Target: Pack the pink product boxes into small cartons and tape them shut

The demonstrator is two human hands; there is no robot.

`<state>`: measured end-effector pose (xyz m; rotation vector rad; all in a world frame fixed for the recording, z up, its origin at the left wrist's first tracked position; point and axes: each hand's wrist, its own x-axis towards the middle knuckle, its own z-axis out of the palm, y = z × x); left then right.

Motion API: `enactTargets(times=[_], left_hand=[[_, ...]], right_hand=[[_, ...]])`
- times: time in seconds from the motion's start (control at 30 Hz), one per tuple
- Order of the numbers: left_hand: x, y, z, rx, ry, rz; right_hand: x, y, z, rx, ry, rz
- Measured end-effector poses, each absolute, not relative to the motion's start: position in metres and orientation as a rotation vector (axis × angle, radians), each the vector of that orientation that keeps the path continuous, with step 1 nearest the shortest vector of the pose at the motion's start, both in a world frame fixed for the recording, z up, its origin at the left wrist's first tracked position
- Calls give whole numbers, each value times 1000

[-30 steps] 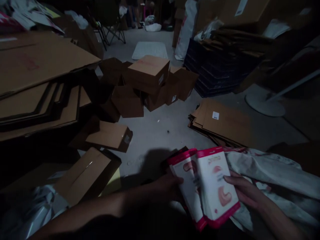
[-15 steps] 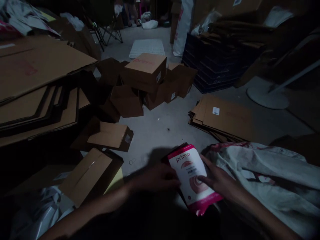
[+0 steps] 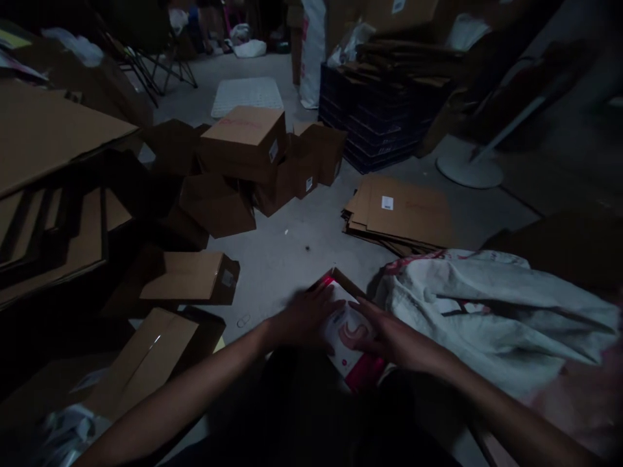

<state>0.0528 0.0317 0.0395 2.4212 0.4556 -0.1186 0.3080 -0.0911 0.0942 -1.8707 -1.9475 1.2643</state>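
A white and pink product packet (image 3: 351, 350) lies low in front of me, inside what looks like an open cardboard box (image 3: 343, 280) on the floor. My left hand (image 3: 304, 316) rests on the packet's left side with its fingers stretched flat. My right hand (image 3: 389, 334) lies on the packet's right side, fingers extended and pressing down. Both forearms reach in from the bottom of the view. The scene is dim and the packet's lower end is partly hidden by my hands.
A large white sack (image 3: 491, 311) lies at my right. Flattened cardboard sheets (image 3: 403, 211) sit beyond it. Stacked brown boxes (image 3: 243, 155) stand in the middle distance, dark crates (image 3: 379, 123) behind. Loose boxes (image 3: 189, 279) and big cardboard panels (image 3: 53, 136) fill the left. A fan base (image 3: 470, 170) stands far right.
A second ago I held two packets fanned out, one in each hand. They came together and went down; now both hands lie flat on the packet in the box. The view has shifted right.
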Motion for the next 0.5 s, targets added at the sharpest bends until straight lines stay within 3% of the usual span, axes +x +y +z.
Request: enactTargets(times=[0.1,0.33,0.5], left_hand=[[50,31,40,2398,468,-125],[77,30,36,2483,410,-259],[107,24,22,2443,435,-513]], right_hand=[[322,-95,100,-1853,-1881,1360],[307,-120,84,-2070,-2175,742],[296,-100,76,-2152,-2240,1125]])
